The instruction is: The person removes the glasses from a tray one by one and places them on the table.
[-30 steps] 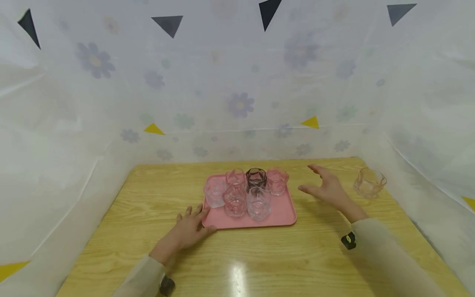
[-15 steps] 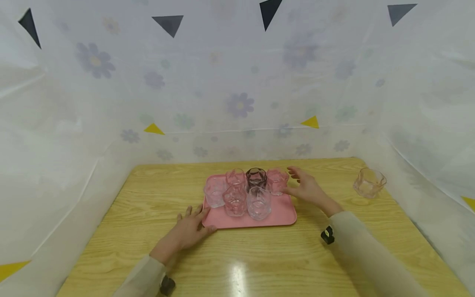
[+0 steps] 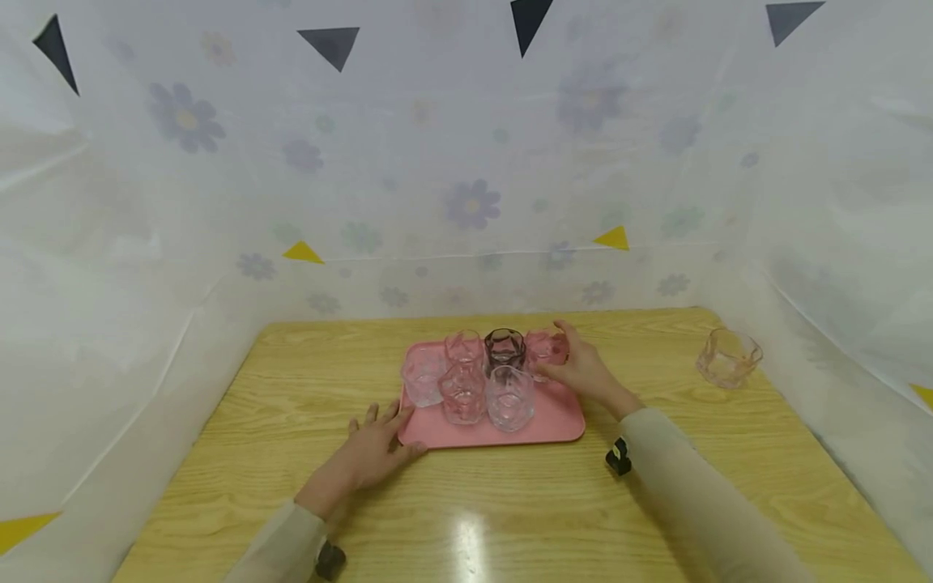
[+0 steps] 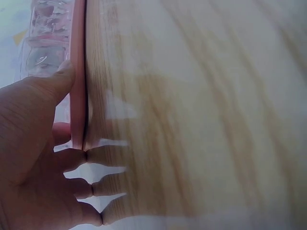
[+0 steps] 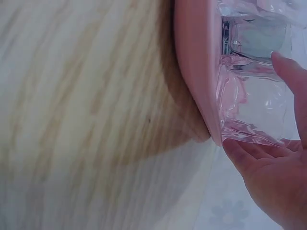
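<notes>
A pink tray (image 3: 561, 413) bears several faceted glasses. My right hand (image 3: 586, 372) is at the tray's far right, fingers and thumb around a pink glass (image 3: 545, 346); in the right wrist view that pink glass (image 5: 259, 100) stands upright between thumb and fingers. My left hand (image 3: 372, 453) rests at the tray's near left corner, its thumb against the rim and its fingers spread; in the left wrist view the fingertips touch the table. Beside the held glass is a dark grey glass (image 3: 504, 344). Clear glasses (image 3: 510, 401) and other pink glasses (image 3: 462, 397) share the tray.
Alone near the right edge of the wooden table (image 3: 291, 389) stands a pale amber glass (image 3: 727, 358). A white flower-printed sheet (image 3: 408, 186) hangs behind and at both sides.
My right hand has come left from beside the tray to the far right pink glass and closed around it. The left hand and the tray have stayed in place.
</notes>
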